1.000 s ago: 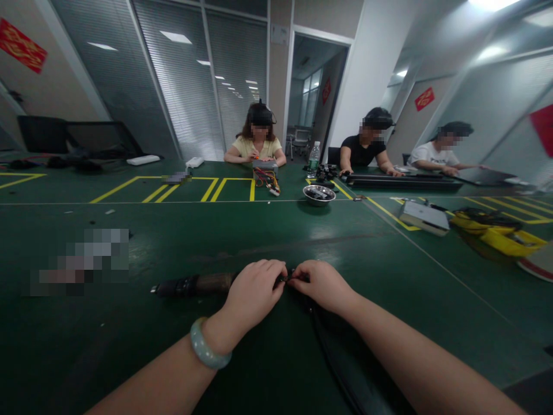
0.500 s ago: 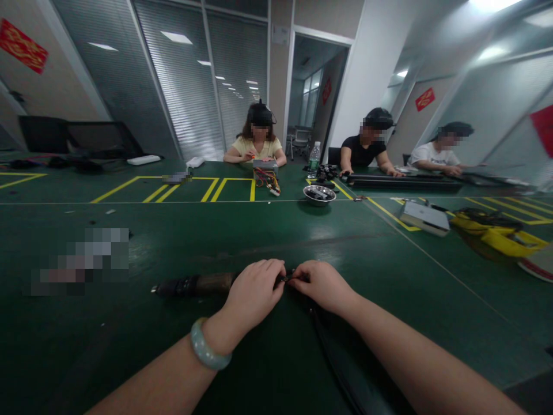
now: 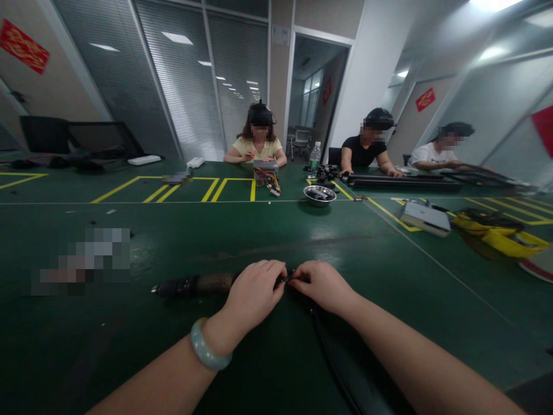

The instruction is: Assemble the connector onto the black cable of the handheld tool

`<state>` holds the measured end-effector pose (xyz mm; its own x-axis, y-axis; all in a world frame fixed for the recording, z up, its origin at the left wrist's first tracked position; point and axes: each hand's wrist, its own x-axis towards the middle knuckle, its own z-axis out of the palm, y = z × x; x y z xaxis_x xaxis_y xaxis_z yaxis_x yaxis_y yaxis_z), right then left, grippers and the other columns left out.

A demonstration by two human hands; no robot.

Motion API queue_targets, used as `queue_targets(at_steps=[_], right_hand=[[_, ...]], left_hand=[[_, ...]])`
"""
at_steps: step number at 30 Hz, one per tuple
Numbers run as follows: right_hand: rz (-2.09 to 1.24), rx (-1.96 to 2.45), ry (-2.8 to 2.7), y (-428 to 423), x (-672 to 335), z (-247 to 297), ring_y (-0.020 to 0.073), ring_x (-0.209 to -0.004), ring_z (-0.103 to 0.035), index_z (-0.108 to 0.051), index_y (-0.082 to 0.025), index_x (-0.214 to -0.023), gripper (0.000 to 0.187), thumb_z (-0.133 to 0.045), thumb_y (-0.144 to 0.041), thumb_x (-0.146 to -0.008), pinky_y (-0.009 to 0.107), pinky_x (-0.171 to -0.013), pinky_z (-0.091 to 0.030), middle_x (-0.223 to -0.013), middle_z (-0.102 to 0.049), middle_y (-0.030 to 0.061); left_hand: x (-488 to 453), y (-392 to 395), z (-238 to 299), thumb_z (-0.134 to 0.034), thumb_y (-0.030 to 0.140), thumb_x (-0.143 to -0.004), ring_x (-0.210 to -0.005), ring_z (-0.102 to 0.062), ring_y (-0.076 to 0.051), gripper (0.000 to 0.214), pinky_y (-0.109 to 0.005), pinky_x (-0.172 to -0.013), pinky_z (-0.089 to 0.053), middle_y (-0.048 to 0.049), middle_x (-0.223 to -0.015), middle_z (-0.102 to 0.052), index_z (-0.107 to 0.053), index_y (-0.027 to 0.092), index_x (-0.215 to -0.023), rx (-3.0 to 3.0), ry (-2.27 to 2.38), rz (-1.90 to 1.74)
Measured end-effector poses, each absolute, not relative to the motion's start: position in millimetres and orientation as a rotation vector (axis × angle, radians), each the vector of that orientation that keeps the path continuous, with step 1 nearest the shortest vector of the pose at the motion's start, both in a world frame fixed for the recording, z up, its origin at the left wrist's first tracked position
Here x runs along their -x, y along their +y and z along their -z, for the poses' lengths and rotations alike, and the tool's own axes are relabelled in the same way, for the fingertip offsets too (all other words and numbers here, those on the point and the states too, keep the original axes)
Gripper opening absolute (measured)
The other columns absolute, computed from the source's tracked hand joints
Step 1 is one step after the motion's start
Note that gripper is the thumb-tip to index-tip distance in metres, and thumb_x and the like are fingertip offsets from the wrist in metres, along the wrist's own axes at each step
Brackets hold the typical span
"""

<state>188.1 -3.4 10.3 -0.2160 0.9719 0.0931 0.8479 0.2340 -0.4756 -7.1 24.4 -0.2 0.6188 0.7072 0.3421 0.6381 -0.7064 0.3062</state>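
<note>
A dark electric screwdriver (image 3: 194, 285) lies on the green table, its metal tip pointing left. My left hand (image 3: 259, 291) is closed round its rear part, which the fingers mostly cover. Close against it, my right hand (image 3: 322, 285) pinches at the tool's rear end; a small dark part shows between the fingertips of both hands, too small to name. A black cable (image 3: 326, 346) runs from under my right hand toward the table's near edge. On my left wrist is a pale green bangle (image 3: 209, 349).
Ahead stand a metal bowl (image 3: 319, 196) of dark parts, a water bottle (image 3: 314, 160) and a grey box with coloured wires (image 3: 265, 172). To the right are a silver box (image 3: 425, 217) and a yellow tray (image 3: 512, 241). Several people sit across the table.
My hands and the electric screwdriver keep almost the same place. At the far right, a co-worker's hands and the dark flat panel have shifted slightly.
</note>
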Motion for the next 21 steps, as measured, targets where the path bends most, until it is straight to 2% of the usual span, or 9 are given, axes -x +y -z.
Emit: queue_targets(at_steps=[5,11,21], right_hand=[[-0.469,1.683,-2.144,-3.2,-187.6,-10.2,0.0156,-0.075,-0.061,-0.073,-0.023,-0.086,0.016,-0.062,-0.035,-0.085,0.025,-0.066,-0.041,-0.084,-0.069,0.0010],[-0.450,1.677,-2.153,-3.0,-188.3,-9.1,0.0155,-0.075,-0.061,-0.073,-0.023,-0.086,0.017,-0.062,-0.035,-0.085,0.025,-0.066,-0.041,-0.082,-0.069,0.0013],[-0.439,1.680,-2.150,-3.5,-187.6,-10.1,0.0162,-0.077,-0.061,-0.073,-0.023,-0.085,0.016,-0.063,-0.035,-0.084,0.025,-0.066,-0.041,-0.083,-0.070,0.0013]], left_hand=[[6.6,23.3,0.7,-0.059,0.018,-0.082,-0.105,-0.059,-0.022,0.023,-0.040,-0.092,-0.046,-0.0040,-0.114,-0.062,-0.055,0.022,-0.104,-2.666,1.172,-0.717],[6.3,24.0,0.1,-0.059,0.017,-0.082,-0.106,-0.058,-0.022,0.015,-0.039,-0.094,-0.046,-0.0026,-0.113,-0.063,-0.057,0.022,-0.095,-2.694,1.103,-0.695],[5.7,23.4,-0.3,-0.059,0.017,-0.082,-0.103,-0.059,-0.023,0.019,-0.040,-0.093,-0.046,-0.0048,-0.112,-0.063,-0.056,0.022,-0.100,-2.678,1.142,-0.696]])
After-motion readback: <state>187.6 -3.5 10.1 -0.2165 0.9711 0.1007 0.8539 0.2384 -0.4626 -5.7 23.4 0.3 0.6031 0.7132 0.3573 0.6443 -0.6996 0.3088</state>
